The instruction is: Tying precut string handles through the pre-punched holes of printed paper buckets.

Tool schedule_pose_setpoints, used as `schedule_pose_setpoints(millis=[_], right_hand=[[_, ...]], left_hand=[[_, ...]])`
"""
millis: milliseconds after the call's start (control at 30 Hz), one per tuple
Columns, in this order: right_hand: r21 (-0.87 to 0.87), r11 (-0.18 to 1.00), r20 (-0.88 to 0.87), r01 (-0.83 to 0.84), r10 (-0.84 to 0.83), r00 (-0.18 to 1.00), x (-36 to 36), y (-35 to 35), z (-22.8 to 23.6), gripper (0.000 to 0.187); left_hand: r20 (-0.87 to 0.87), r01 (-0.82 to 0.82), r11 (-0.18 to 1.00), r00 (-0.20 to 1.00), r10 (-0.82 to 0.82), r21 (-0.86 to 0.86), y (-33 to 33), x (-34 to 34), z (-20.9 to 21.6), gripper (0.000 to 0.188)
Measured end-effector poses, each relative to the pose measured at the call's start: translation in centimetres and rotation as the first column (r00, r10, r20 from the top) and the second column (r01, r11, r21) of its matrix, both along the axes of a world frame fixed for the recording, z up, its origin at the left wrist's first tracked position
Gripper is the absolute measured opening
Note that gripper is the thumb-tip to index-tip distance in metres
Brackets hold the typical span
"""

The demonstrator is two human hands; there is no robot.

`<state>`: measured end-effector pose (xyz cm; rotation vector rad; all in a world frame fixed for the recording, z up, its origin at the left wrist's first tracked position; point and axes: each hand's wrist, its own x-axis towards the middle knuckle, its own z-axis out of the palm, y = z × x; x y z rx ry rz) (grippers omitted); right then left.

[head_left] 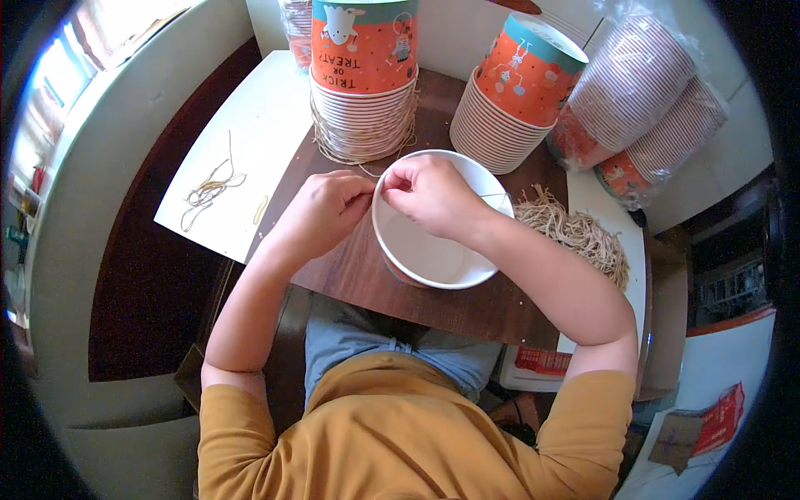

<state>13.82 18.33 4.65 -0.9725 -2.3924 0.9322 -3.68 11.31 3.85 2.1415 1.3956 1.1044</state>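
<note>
A white-lined paper bucket (442, 254) stands at the near edge of the brown board, its open mouth facing up. My left hand (321, 212) is closed in a pinch just outside the bucket's left rim, where a thin beige cord (368, 172) shows by the fingertips. Reaching across the mouth, my right hand (429, 192) pinches at the inner side of that same rim. A length of cord also runs from under the right wrist to the right rim. The tips of both hands' fingers are partly hidden, so the cord's exact path between them is unclear.
Stacked orange-and-teal buckets (362, 58) with cords draped round them stand behind; another stack (521, 92) is to the right. Bagged buckets (637, 92) lie at the far right. A bundle of beige cords (575, 233) rests right of the bucket, loose cords (212, 192) on the left.
</note>
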Motion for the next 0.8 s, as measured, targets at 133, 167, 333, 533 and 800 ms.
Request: schedule_pose_setpoints(millis=[133,167,333,533,800], right_hand=[[-0.135,0.991,0.034,0.012,-0.008,0.999,0.4,-0.8,1.3,0.022],[-0.136,0.991,0.101,0.005,0.008,0.995,0.9,-1.4,2.5,0.029],[0.055,0.99,0.398,-0.126,0.094,0.912,4.3,-6.2,7.8,0.068],[0.408,0.901,0.361,-0.148,-0.01,0.932,5.1,-9.5,5.3,0.029],[0.694,0.718,0.168,-0.047,-0.098,0.981,4.5,-9.5,2.7,0.013]], left_hand=[[-0.082,-0.125,0.992,0.989,0.127,0.028,-1.2,1.0,-0.6,0.01],[-0.08,-0.126,0.992,0.989,0.128,0.031,-1.6,1.0,-0.6,0.01],[0.101,-0.207,0.973,0.971,0.217,-0.1,-3.9,0.6,-0.2,0.012],[0.451,-0.049,0.997,0.892,0.019,0.055,-5.3,1.7,-1.1,0.005],[0.795,0.352,0.931,0.59,-0.14,-0.098,-5.2,2.3,-1.4,0.018]])
